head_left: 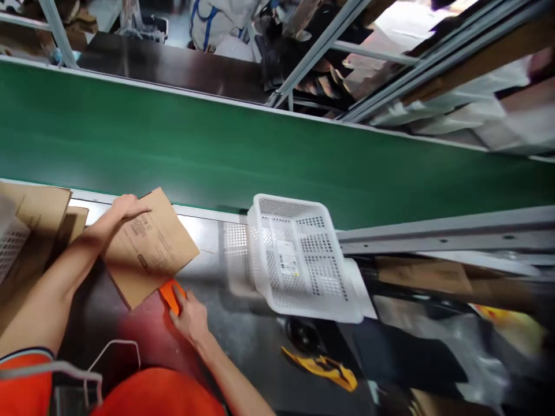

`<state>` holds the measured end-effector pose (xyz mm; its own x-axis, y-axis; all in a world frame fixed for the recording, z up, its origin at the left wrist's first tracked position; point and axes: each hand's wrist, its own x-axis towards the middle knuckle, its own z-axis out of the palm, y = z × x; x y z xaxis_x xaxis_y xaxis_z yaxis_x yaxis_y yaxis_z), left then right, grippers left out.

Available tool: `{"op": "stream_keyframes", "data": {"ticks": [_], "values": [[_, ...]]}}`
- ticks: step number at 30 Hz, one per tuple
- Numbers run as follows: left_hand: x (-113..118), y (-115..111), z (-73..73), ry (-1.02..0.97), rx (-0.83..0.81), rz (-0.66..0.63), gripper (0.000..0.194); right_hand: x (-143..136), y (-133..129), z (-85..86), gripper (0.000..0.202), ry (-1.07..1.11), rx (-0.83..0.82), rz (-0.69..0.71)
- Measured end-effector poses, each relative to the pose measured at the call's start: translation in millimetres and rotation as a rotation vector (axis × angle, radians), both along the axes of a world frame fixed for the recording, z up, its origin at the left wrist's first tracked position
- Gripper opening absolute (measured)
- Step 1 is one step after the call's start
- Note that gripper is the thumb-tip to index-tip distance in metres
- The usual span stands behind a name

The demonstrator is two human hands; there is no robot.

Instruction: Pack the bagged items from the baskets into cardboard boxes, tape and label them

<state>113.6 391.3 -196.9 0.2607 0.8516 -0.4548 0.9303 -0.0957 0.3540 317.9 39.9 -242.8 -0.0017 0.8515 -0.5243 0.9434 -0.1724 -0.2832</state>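
Observation:
A brown cardboard box (pixel 151 248) with dark printing on its face is tilted above the dark worktop at the left. My left hand (pixel 128 208) grips its upper left edge, with one finger stretched across the printed face. At the box's lower edge, my right hand (pixel 191 315) is closed round an orange tool (pixel 170 294). The box covers the tool's far end, so its exact kind cannot be made out. A white perforated plastic basket (pixel 303 260) stands to the right of both hands, with a white label lying inside it.
Beyond the worktop runs a green conveyor belt (pixel 195 144) with a metal edge. More cardboard (pixel 37 214) is stacked at the left. Near the basket's front lie a black round object (pixel 301 335) and a yellow-and-black tool (pixel 325 370). Blurred packaging fills the right side.

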Motion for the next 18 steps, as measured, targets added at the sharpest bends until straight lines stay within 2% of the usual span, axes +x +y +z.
{"op": "stream_keyframes", "data": {"ticks": [4,7,10,13,16,18], "values": [[-8.7,-50.3,49.9,-0.082,-0.056,0.021,0.073,22.1,-32.8,1.6,0.067,0.069,0.064,0.048],[-7.0,-79.1,81.9,-0.204,-0.069,0.074,0.069,44.3,-64.4,14.7,0.07,0.119,0.185,0.048],[2.6,-88.4,119.0,-0.271,-0.081,0.162,0.063,62.5,-90.0,44.6,0.07,0.133,0.318,-0.005],[14.8,-100.6,166.8,-0.349,-0.061,0.207,0.063,71.0,-100.1,84.2,0.067,0.203,0.415,-0.114],[21.6,-124.9,214.4,-0.472,-0.078,0.209,0.069,75.0,-99.9,113.6,0.052,0.472,0.35,-0.268],[20.9,-144.7,238.8,-0.425,-0.033,0.172,0.073,80.2,-103.7,120.7,0.047,0.646,0.297,-0.375]]}}
